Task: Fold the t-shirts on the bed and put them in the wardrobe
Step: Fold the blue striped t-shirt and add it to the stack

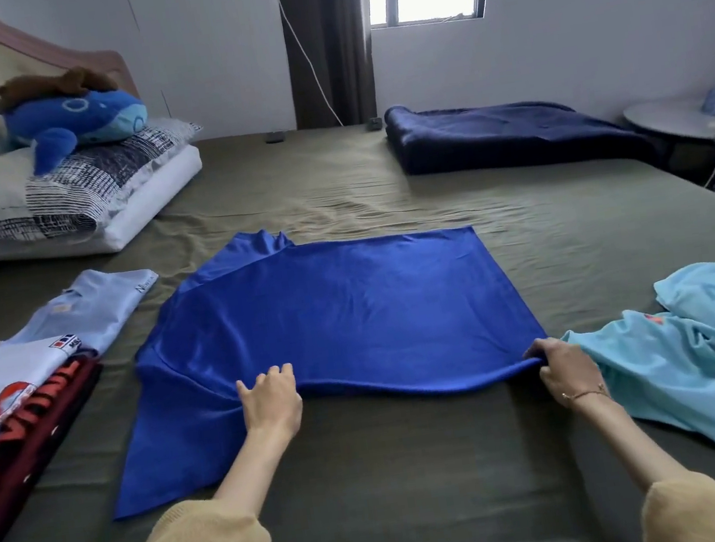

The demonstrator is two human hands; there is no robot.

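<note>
The bed (pixel 420 468), under an olive sheet, fills most of the frame. On it, at centre, lies the blue t-shirt (pixel 339 314), spread flat with its long axis running left to right: collar end toward the left, hem toward the right. Its near long edge is lifted slightly off the sheet, and both hands are on that edge. The right hand (pixel 564 368), at lower right of centre, pinches the near hem corner with curled fingers. The left hand (pixel 272 395), left of centre, has its fingers bent into the bunched cloth by the near sleeve, seemingly gripping it. The shirt lies directly away from both hands, so the next move is probably carrying this near edge up and over toward the far edge.

At right, just beside the right hand, a crumpled light-blue t-shirt (pixel 699 365) waits. At left sits a stack of folded shirts (pixel 21 410). Neither blocks the fold. Pillows (pixel 61 202), a plush whale (pixel 72 118) and a navy blanket (pixel 502 135) lie far beyond. No wardrobe shows.
</note>
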